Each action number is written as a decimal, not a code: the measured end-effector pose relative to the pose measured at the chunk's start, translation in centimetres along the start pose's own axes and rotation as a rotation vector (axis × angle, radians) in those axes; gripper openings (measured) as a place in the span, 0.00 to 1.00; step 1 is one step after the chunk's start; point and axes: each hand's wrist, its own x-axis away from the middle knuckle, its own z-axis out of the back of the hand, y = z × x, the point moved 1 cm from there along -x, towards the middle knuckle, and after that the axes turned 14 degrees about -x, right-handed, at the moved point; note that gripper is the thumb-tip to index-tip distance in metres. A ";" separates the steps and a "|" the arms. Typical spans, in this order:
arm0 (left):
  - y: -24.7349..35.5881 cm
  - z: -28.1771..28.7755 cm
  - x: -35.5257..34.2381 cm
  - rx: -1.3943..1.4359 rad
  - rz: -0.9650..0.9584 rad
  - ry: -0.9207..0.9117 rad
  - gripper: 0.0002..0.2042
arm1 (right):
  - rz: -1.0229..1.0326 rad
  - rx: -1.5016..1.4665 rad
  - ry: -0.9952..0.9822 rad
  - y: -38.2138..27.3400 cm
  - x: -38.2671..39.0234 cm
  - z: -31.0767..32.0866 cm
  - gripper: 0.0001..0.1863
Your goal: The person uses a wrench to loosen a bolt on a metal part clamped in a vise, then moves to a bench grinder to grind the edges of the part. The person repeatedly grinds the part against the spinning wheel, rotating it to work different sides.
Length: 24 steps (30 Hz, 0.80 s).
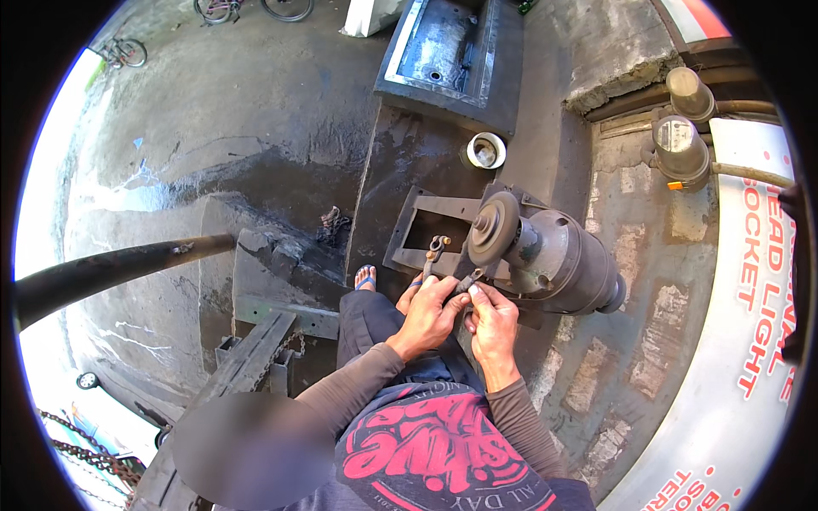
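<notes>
Both my hands are closed on a short dark cable in front of a bench grinder. My left hand grips it with thumb and fingers; a brass-coloured terminal clamp stands up beyond those fingers. A small metal end shows beside my right hand, which pinches the cable close to the left one. Whether the clamp belongs to the same cable is hidden by my fingers. Just beyond my hands is the round grinding wheel, fixed to the grey motor.
The grinder sits by a metal frame. Farther off are a white bucket and a water-stained metal basin. A dark pole juts in from the left, above a steel beam. Electric meters and a printed sign line the right.
</notes>
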 end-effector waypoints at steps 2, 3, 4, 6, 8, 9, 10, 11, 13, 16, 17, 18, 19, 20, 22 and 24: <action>0.4 0.0 -0.5 0.011 0.033 -0.008 0.10 | 0.013 -0.017 -0.005 -0.3 -0.4 -0.3 0.09; 0.3 0.0 -0.8 0.001 0.031 -0.006 0.10 | 0.020 -0.010 -0.003 -0.3 -0.8 -0.4 0.09; 0.3 -0.1 -1.2 -0.006 0.029 -0.002 0.10 | 0.028 0.000 -0.002 -0.4 -1.2 -0.4 0.10; 0.5 -0.5 -1.5 0.031 0.022 0.017 0.10 | 0.043 0.009 0.020 -0.8 -1.5 -0.7 0.09; 0.3 -0.7 -1.3 0.009 0.047 0.028 0.10 | 0.044 0.016 -0.008 -0.5 -1.8 -0.5 0.09; 0.2 -0.7 -1.1 -0.002 0.059 0.034 0.10 | 0.044 0.020 -0.022 -0.4 -1.8 -0.4 0.09; 0.2 -0.6 -0.7 -0.010 0.056 0.032 0.10 | 0.027 0.015 -0.018 -0.3 -1.5 -0.1 0.09; 0.2 -0.4 0.0 -0.019 0.053 0.030 0.10 | 0.009 0.009 -0.014 0.0 -0.8 0.2 0.09; 0.4 -0.3 0.3 -0.024 0.045 0.032 0.10 | -0.011 0.008 -0.012 0.0 -0.6 0.4 0.09; 0.8 -0.6 -0.5 -0.019 0.050 0.062 0.09 | -0.015 0.034 -0.013 -0.7 -1.4 0.1 0.10; 0.8 -0.6 -0.8 -0.019 0.043 0.068 0.10 | -0.006 0.033 -0.018 -0.7 -1.7 0.1 0.10; 0.8 -0.6 -1.1 -0.018 0.035 0.074 0.11 | 0.003 0.031 -0.023 -0.6 -2.0 0.2 0.10; 0.6 -0.6 -1.1 -0.021 0.037 0.080 0.12 | 0.003 0.030 -0.028 -0.5 -2.2 0.2 0.10; 0.6 -0.8 -1.3 -0.006 0.033 0.095 0.12 | 0.005 0.023 -0.018 -0.6 -2.3 0.1 0.09; 0.9 -1.1 -1.3 0.021 0.043 0.095 0.11 | 0.027 0.064 -0.032 -1.0 -2.2 0.0 0.10; 0.5 -1.0 -0.9 0.021 0.032 0.091 0.11 | 0.022 0.097 -0.035 -1.2 -1.6 -0.4 0.10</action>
